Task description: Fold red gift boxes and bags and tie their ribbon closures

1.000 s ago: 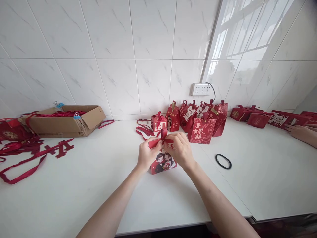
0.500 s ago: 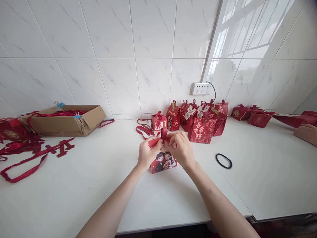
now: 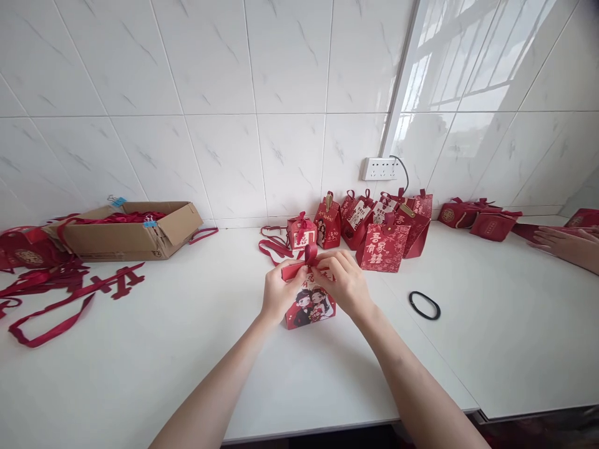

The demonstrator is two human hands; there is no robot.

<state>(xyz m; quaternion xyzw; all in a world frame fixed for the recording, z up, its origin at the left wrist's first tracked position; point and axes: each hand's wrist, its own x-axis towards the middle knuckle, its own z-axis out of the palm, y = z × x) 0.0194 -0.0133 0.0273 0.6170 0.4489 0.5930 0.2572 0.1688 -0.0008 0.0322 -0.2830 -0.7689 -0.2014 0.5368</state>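
A small red gift box point(image 3: 311, 306) printed with a cartoon couple stands on the white table point(image 3: 187, 349) in front of me. My left hand point(image 3: 279, 293) and my right hand point(image 3: 340, 284) are closed on its top flaps from either side. Their fingertips pinch the dark red ribbon loop point(image 3: 311, 253) that sticks up between them. The box's top is mostly hidden by my fingers.
Several finished red gift boxes point(image 3: 369, 227) stand by the wall under a socket point(image 3: 379, 168). A cardboard box point(image 3: 128, 229) of red ribbons and loose ribbon strips point(image 3: 60, 299) lie left. A black hair band point(image 3: 424, 305) lies right. Another person's hand point(image 3: 564, 244) rests at far right.
My hands stay on the box, working the ribbon with small finger movements. The other person's hand at far right has shifted and now lies flat on red card.
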